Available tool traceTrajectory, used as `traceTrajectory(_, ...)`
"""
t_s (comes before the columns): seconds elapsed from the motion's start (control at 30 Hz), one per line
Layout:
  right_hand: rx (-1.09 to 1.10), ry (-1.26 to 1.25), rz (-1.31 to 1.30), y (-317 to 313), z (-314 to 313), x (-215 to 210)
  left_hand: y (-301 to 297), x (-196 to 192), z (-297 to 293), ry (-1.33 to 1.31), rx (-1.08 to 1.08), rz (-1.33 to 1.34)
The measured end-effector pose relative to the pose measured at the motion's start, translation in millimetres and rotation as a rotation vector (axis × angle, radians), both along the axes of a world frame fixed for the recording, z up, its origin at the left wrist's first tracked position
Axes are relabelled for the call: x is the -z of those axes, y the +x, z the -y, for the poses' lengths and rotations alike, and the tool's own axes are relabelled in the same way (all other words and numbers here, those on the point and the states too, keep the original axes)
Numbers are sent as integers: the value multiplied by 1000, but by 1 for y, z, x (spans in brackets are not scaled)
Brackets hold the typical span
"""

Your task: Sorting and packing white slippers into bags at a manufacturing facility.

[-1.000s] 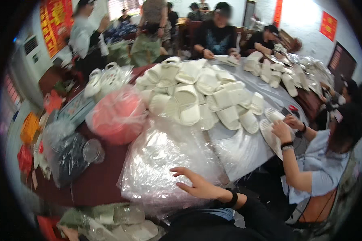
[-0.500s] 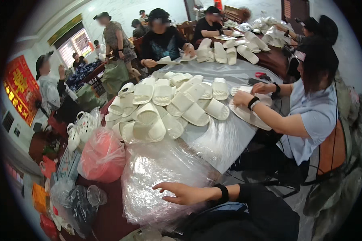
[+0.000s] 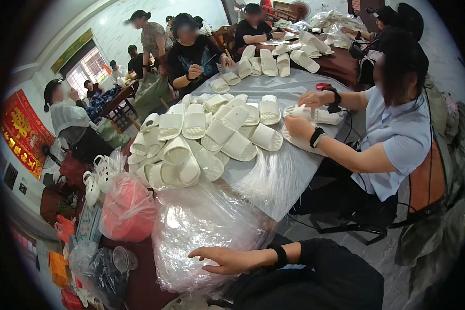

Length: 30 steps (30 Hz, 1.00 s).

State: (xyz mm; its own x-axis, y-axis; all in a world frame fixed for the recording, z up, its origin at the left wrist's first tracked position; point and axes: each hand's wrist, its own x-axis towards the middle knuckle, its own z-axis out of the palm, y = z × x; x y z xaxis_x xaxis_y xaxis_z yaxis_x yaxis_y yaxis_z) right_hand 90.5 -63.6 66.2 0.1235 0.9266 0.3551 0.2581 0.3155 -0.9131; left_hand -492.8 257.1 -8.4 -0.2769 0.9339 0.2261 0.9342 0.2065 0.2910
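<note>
My right hand [image 3: 226, 259], with a black band on the wrist and a black sleeve behind it, lies palm down on a heap of clear plastic bags [image 3: 201, 227] at the near edge of the table. Its fingers are spread and point left, and nothing is gripped. My left hand is out of sight. Beyond the bags lies a pile of white slippers [image 3: 201, 142] on a grey plastic sheet [image 3: 279, 175].
A person in a light blue shirt [image 3: 392, 139] sits to my right and handles a white slipper [image 3: 315, 114]. Other people sit around the far tables. A pink bag [image 3: 126, 209] and more bags lie to the left on the dark red table [image 3: 139, 279].
The view has swung and tilted, so the table now sits further left. My right hand has stayed flat on the heap of clear bags. The person on the right keeps handling a slipper.
</note>
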Motion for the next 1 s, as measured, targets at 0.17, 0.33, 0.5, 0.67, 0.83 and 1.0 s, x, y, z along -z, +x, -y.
traceTrajectory(0.17,-12,-9,-2,1,-4,2,-13,4,-9,-10,26,177)
traceTrajectory(0.33,-23,-40,-5,-3,-9,7,-30,12,-5,-25,27,352)
traceTrajectory(0.5,29,-103,-39,-2,1,14,-22,35,-21,330,87,1282)
traceTrajectory(0.67,-1,-68,-48,-7,-12,13,-116,22,17,78,92,963)
traceTrajectory(0.83,13,-127,2,-1,-8,7,-26,-3,37,-314,-146,1509)
traceTrajectory(1.0,14,-147,12,-5,-9,2,133,-75,137,-479,41,1003)
